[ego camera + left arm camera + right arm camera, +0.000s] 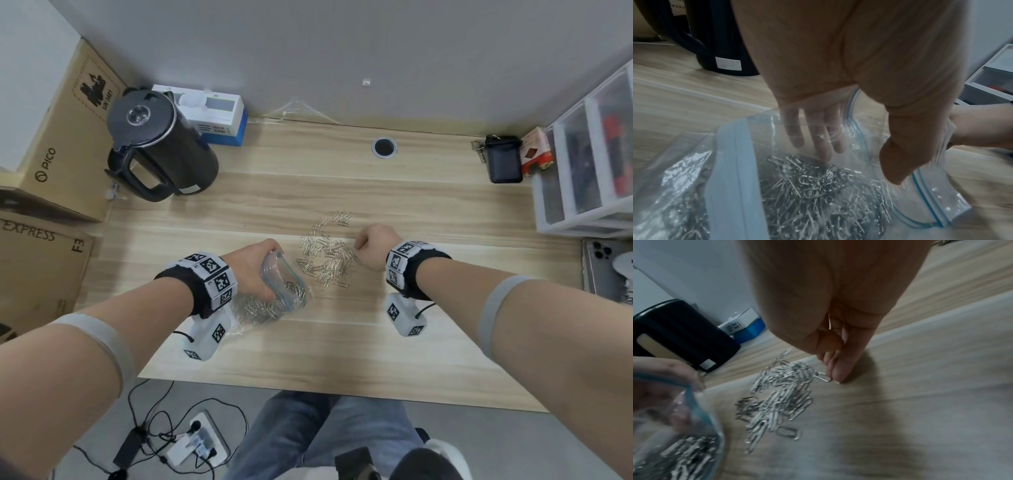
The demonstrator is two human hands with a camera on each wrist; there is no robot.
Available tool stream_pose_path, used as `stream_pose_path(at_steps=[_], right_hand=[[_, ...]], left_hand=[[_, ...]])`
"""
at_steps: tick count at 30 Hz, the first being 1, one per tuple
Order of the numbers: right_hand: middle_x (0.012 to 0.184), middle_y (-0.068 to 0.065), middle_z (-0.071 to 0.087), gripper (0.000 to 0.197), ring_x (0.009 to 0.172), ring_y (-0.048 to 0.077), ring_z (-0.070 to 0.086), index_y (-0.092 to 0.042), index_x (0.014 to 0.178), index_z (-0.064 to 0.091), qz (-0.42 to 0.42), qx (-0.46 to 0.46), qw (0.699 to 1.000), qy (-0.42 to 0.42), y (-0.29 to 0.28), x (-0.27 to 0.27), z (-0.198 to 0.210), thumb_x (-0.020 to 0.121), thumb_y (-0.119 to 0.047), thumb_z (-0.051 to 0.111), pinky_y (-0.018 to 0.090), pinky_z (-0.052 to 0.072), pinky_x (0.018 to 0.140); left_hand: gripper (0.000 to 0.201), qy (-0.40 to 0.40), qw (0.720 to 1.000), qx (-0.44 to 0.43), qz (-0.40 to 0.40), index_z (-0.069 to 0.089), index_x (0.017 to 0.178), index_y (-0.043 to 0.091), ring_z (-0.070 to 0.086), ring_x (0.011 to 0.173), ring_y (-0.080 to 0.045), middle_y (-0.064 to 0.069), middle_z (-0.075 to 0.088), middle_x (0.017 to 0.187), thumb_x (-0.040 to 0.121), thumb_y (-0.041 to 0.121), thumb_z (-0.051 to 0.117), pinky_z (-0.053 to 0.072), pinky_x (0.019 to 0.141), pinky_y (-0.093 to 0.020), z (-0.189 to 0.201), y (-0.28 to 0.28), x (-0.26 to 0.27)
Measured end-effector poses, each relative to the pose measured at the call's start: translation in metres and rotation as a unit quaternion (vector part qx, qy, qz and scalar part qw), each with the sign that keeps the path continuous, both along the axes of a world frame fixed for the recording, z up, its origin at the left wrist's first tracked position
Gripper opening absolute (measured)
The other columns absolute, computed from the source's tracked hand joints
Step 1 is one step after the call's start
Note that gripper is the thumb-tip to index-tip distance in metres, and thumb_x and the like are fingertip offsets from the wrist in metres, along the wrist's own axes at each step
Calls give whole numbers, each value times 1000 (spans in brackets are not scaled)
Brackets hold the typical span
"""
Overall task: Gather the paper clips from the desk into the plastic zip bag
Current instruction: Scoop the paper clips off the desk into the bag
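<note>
Paper clips (325,255) lie in a loose heap mid-bench (342,342), just right of the zip bag (284,291). We hold the bag's mouth open with our left hand (255,270), fingers inside, thumb curled over the rim; many clips sit in it already. Our right hand (375,245), fingers bunched, pinches a clip at the heap's right edge. Black kettle (154,144) stands back left.

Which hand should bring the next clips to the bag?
The right hand: its fingertips already touch the paper clips on the desk. The left hand is occupied, its grip holding the zip bag mouth open.
</note>
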State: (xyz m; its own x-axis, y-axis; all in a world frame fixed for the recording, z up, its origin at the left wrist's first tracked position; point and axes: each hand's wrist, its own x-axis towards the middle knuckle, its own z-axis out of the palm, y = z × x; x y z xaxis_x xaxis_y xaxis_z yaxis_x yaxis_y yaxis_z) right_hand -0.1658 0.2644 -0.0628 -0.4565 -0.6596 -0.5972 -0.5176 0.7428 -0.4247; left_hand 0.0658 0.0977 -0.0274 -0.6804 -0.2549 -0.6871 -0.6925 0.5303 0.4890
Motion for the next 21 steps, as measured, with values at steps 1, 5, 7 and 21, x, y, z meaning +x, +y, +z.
stream_pose_path(at_steps=[1, 5, 7, 21], right_hand=[[94, 1, 69, 18, 89, 21, 67, -20, 86, 71, -6, -16, 999, -30, -3, 5, 0, 84, -6, 60, 28, 56, 80], [94, 4, 67, 26, 87, 26, 65, -23, 89, 66, -39, -55, 998, -1, -13, 5, 5, 83, -4, 50, 27, 51, 74], [116, 8, 60, 36, 103, 29, 60, -16, 113, 63, -36, -43, 996, 68, -15, -4, 8, 81, -3, 51, 33, 50, 89], [108, 5, 69, 27, 96, 26, 64, -17, 102, 72, 76, -10, 995, 64, -35, -3, 5, 83, -8, 54, 33, 55, 86]], left_hand=[[81, 1, 1000, 1, -1, 43, 125, 25, 65, 83, -13, 3, 63, 99, 60, 23, 91, 48, 60, -21, 0, 0, -1], [80, 5, 1000, -2, -7, 42, 125, 26, 64, 84, -13, 3, 62, 100, 62, 23, 91, 49, 62, -22, 1, -1, -1], [81, 5, 1000, -7, -8, 42, 126, 26, 64, 89, -15, 3, 62, 104, 62, 26, 91, 54, 70, -27, 1, -1, 1], [87, 1, 1000, -9, 13, 42, 125, 32, 66, 89, -15, 4, 63, 104, 52, 38, 88, 60, 77, -40, 2, -5, 10]])
